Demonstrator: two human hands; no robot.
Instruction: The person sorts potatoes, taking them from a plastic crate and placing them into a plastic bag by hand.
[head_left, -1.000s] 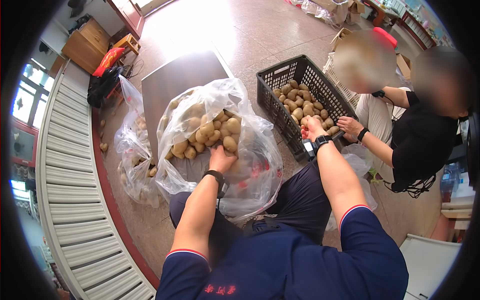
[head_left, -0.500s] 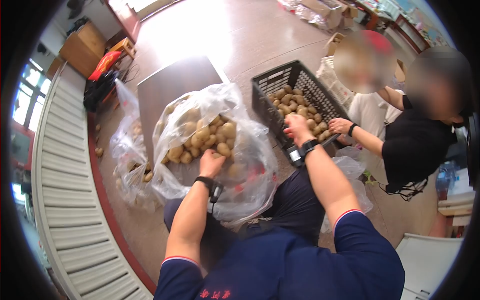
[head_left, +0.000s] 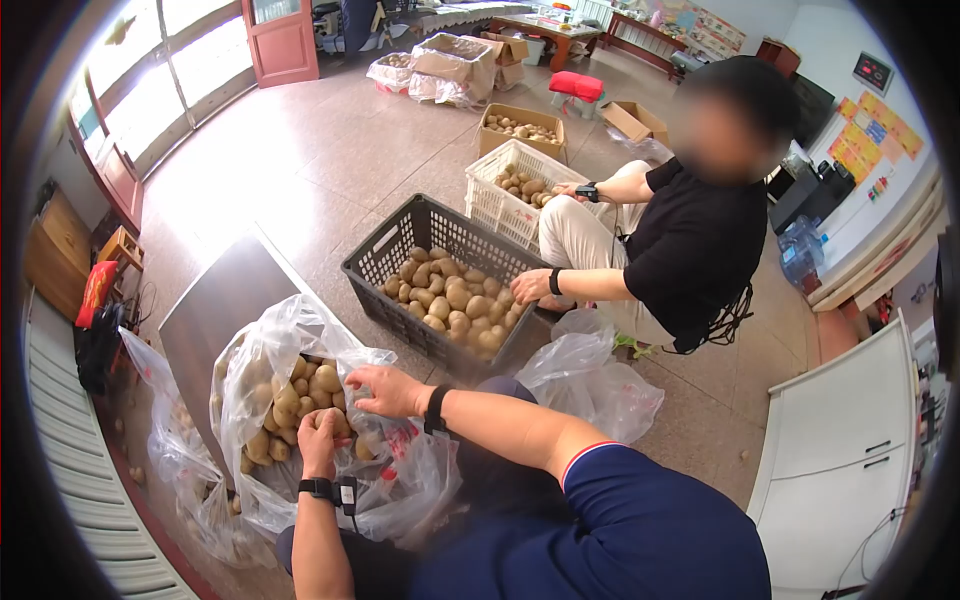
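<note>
A clear plastic bag [head_left: 262, 345] of potatoes [head_left: 285, 405] lies open in front of me, partly on a low brown table. My left hand [head_left: 319, 440] is inside the bag's mouth, its fingers closed around a potato [head_left: 341, 426] that is partly hidden by them. My right hand [head_left: 390, 391] hangs over the bag's right side, fingers stretched out and loosely apart, with nothing seen in them. Beyond it stands a black plastic crate [head_left: 375, 285] holding many potatoes.
A co-worker [head_left: 690, 230] squats at the right, one hand over the black crate, the other at a white crate [head_left: 490, 205] of potatoes. A cardboard box [head_left: 550, 145] of potatoes stands behind. Another plastic bag [head_left: 590, 385] lies beside the black crate; a radiator [head_left: 85, 470] runs along the left.
My right hand has moved from the black crate back to the plastic bag. My left hand stays in the bag. The view has swung right, and the co-worker now reaches into the white crate too.
</note>
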